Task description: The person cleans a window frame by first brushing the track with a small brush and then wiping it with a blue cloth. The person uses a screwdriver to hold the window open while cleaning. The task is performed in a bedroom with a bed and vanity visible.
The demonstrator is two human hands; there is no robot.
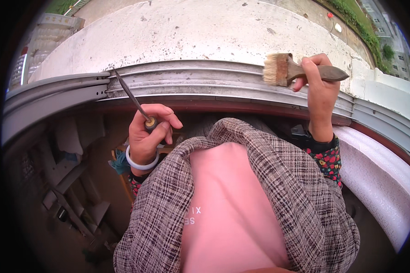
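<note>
My left hand [148, 131] is closed around the dark handle of a screwdriver [131, 96]. Its long, dark shaft points up and away, and the tip appears near the left end of a metal sliding-window track [191, 76]. Between the thumb and fingers of my right hand [319, 87] is the wooden handle of a flat bristle brush [281, 70]. Pale bristles point left, over the track's right half; whether they touch it I cannot tell. Dirt and dark specks mark the track's grooves.
A grey window frame [54, 94] stands at the left end of the track. Beyond lies a speckled white ledge [191, 34], with ground far below. A dark red sill edge [225, 105] runs along my side. A patterned pale curtain [379, 177] hangs right; shelves [78, 201] stand lower left.
</note>
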